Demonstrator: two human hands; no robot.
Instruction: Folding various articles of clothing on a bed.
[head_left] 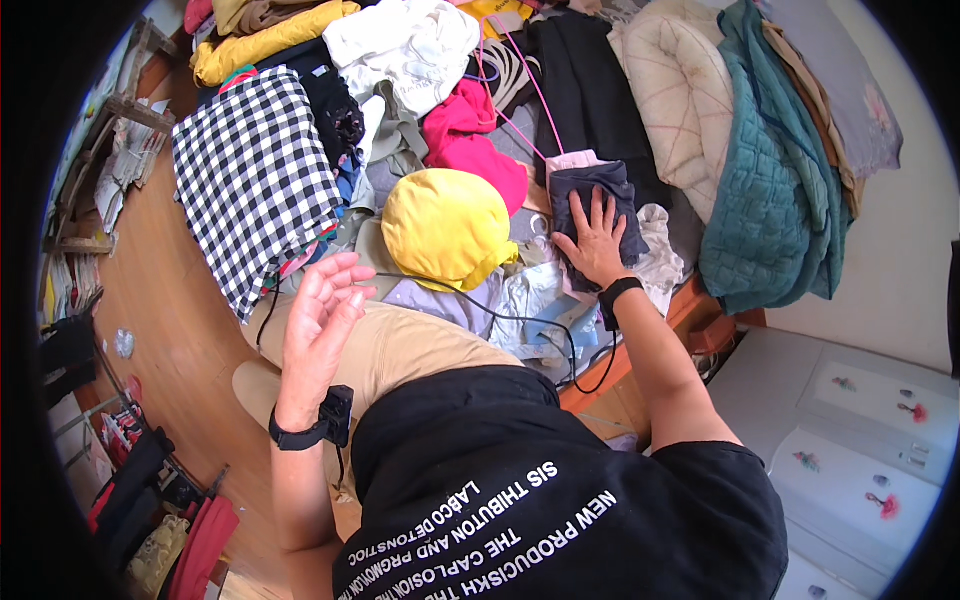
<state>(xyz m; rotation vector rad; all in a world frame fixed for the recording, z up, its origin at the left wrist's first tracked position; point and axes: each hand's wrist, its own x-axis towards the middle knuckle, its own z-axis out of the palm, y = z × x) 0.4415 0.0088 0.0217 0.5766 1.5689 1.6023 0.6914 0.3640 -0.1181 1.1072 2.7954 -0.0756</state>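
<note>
My right hand (597, 237) lies flat with fingers spread on a folded dark grey cloth (604, 190), pressing it onto the pile on the bed. A pale pink folded cloth (572, 160) peeks out behind the dark one. My left hand (322, 305) is raised above my lap, palm turned inward, fingers loosely curled and apart, holding nothing. Near it sits a round yellow fabric hat (445, 225). Between the hands a thin black cable (500, 316) runs over the clothes. White crumpled cloth (655, 255) lies just right of my right hand.
A black-and-white checked folded cloth (258, 170) is stacked at the left. Farther back lie a pink garment (470, 140), a white garment (410, 50), a pink hanger (548, 110) and black trousers (590, 90). At the right are a teal quilt (775, 190) and a white cabinet (850, 430).
</note>
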